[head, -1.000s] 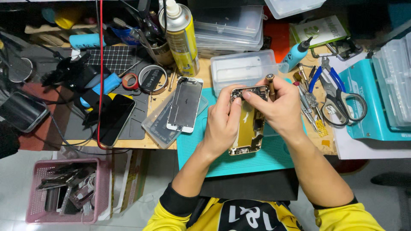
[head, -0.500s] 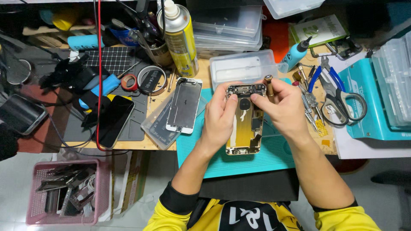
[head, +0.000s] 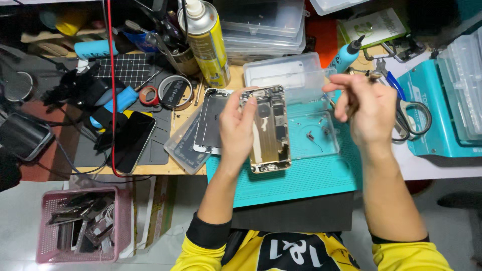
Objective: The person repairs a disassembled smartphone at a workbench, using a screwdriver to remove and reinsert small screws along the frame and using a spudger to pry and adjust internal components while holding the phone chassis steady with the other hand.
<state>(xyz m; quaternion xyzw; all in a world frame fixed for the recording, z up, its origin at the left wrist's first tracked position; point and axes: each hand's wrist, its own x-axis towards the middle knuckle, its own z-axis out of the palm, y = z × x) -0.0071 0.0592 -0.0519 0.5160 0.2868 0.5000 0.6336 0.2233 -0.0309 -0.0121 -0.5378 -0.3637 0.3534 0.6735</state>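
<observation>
A person in yellow sleeves sat at a crowded wooden worktop (head: 183, 168), the left hand (head: 238, 125) curled around the edge of an opened phone chassis (head: 269, 128), held above a teal cutting mat (head: 301, 183). The right hand (head: 366, 108) hovered apart to the right, fingers pinched on a slim tool (head: 374, 75). A detached screen panel (head: 211, 120) lay beside the mat, a yellow spray can (head: 208, 42) and clear plastic boxes (head: 266, 22) stood behind, and a pink basket (head: 80, 226) of parts sat on the pale floor (head: 20, 221) below.
</observation>
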